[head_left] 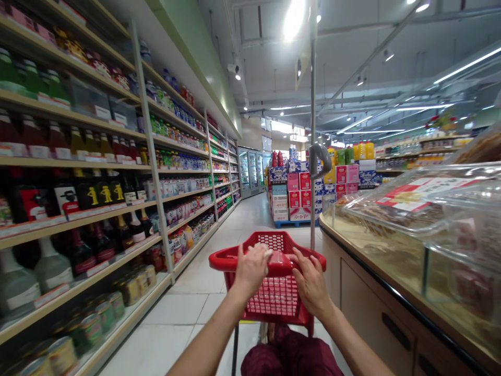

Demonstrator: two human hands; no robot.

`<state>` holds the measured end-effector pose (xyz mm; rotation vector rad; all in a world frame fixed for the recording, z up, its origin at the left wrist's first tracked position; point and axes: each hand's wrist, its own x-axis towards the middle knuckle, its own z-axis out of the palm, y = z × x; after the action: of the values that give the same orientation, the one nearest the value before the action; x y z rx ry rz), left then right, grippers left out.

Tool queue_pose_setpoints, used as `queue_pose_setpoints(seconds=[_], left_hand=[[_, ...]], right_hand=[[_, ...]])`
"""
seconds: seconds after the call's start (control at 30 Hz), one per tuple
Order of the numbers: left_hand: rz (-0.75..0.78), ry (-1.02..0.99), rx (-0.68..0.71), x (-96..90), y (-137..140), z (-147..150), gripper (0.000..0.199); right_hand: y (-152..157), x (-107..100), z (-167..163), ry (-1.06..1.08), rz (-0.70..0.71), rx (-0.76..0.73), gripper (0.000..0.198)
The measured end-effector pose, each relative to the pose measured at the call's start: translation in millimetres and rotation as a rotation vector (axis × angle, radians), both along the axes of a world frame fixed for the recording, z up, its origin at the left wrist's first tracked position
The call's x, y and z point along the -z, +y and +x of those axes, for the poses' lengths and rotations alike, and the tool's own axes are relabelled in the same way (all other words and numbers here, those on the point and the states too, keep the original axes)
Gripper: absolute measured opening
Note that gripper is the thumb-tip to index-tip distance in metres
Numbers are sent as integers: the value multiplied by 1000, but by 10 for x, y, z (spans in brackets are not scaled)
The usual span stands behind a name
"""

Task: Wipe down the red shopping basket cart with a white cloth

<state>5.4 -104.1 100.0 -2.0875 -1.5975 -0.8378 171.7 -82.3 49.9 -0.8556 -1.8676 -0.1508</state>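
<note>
A red plastic shopping cart [274, 300] with a mesh basket is straight ahead of me, low in the head view. My left hand [251, 269] is closed over the left part of its red handle [222, 259]. Something small, pale and crumpled shows by the left fingertips; I cannot make out what it is. On the right part of the handle lies my right hand [311, 284], its fingers bent over the bar. The basket's inside is largely hidden by the handle and my hands.
Tall shelves [156, 198] of bottles and cans line the left. A wooden counter [376, 297] with clear plastic packages [438, 193] borders the right. Ahead, stacked boxes [299, 190] stand on a blue pallet [291, 224] beside the tiled aisle [250, 209]. Glass-door coolers [250, 169] are farther back.
</note>
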Motion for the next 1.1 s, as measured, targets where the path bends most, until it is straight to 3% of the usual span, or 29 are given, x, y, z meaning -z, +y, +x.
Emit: queue_pose_setpoints(seconds=[0.13, 0.3, 0.47, 0.67, 0.8, 0.87, 1.03, 1.1], left_hand=[[-31, -34, -116, -66, 10, -67, 31], [2, 70, 89, -2, 33, 105, 29], [-23, -1, -110, -48, 25, -81, 32], [59, 115, 138, 31, 25, 140, 30], [-6, 54, -60, -50, -8, -120, 32], [-28, 40, -91, -75, -4, -107, 31], [-4, 112, 134, -44, 20, 170, 30], [-18, 92, 94, -65, 8, 67, 30]], right_hand=[[-24, -16, -40, 28, 11, 28, 41], [-12, -13, -23, -11, 36, 38, 38], [-3, -7, -10, 28, 15, 49, 40], [-1, -11, 34, -5, 39, 60, 37], [-15, -28, 40, 9, 27, 67, 36], [-18, -28, 22, 25, 18, 68, 37], [-16, -17, 33, 8, 18, 42, 38], [-18, -18, 46, 5, 5, 28, 38]])
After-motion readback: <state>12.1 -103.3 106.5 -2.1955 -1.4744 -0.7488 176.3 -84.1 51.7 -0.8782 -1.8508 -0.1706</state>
